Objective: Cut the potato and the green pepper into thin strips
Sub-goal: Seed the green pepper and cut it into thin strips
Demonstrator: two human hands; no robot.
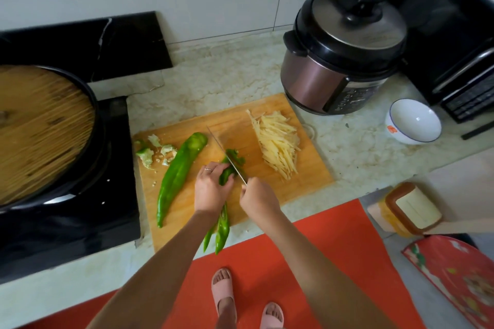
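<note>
On the wooden cutting board [302,176] my left hand [211,187] presses a green pepper piece [226,176] down with curled fingers. My right hand [258,199] grips the handle of a knife [227,159] whose blade stands against the pepper's far end, beside cut green bits [236,156]. The pepper's tail [222,230] hangs over the board's near edge under my left wrist. A second long green pepper half [180,171] lies to the left. A heap of thin potato strips [278,141] sits on the board's right part.
Pepper core scraps [153,151] lie at the board's left corner. A black wok with a bamboo lid [40,128] sits on the stove at left. A pressure cooker [344,45] and a white bowl [413,121] stand at the right, a dark oven behind.
</note>
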